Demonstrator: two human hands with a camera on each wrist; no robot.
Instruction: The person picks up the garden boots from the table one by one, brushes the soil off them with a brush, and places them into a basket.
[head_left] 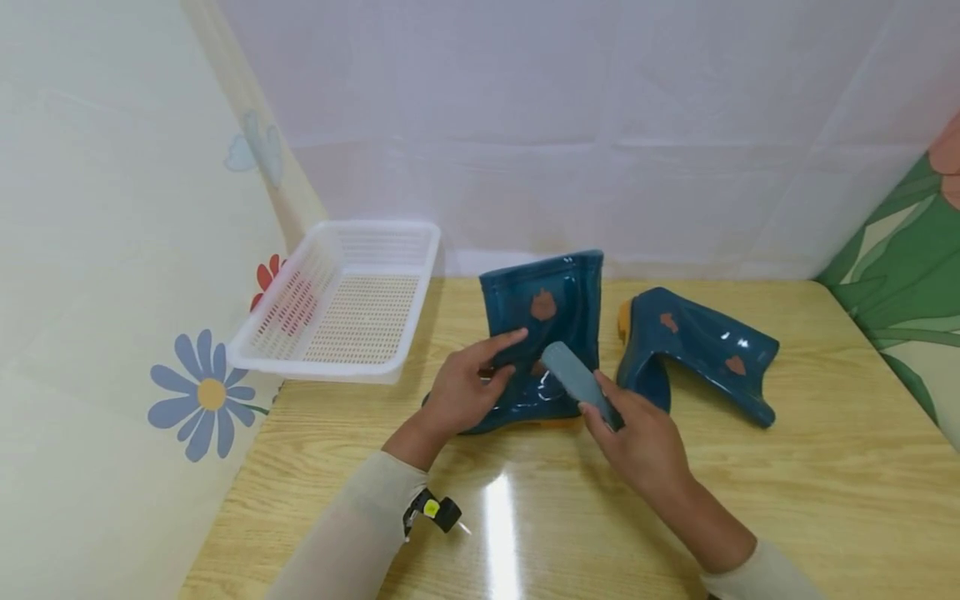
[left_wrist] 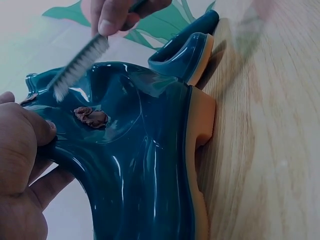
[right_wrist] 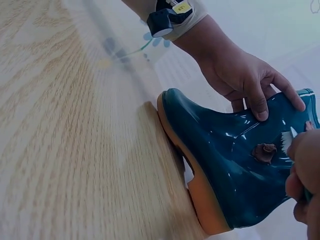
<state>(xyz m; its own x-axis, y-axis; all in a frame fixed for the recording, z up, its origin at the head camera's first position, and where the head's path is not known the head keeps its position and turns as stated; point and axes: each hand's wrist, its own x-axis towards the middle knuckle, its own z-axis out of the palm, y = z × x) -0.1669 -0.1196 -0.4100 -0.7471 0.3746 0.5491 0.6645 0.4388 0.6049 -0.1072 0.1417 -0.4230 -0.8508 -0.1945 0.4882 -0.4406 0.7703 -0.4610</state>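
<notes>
pale sleeve foremost, the right hand grips a brush, the left hand grasps the upright boot, brown patches remaining there and on the lying boot.

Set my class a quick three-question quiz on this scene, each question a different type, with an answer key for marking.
1. Multiple choice. In the head view, where is the white basket relative to the held boot?
A) To its right
B) To its left
C) Inside it

2. True or false? Only the held boot bears brown patches.

3. Fill in both gaps. The ____ hand grips the boot while the ____ hand holds the brush.

Key
1. B
2. False: the other boot has brown patches too.
3. Left hand; right hand.
</notes>
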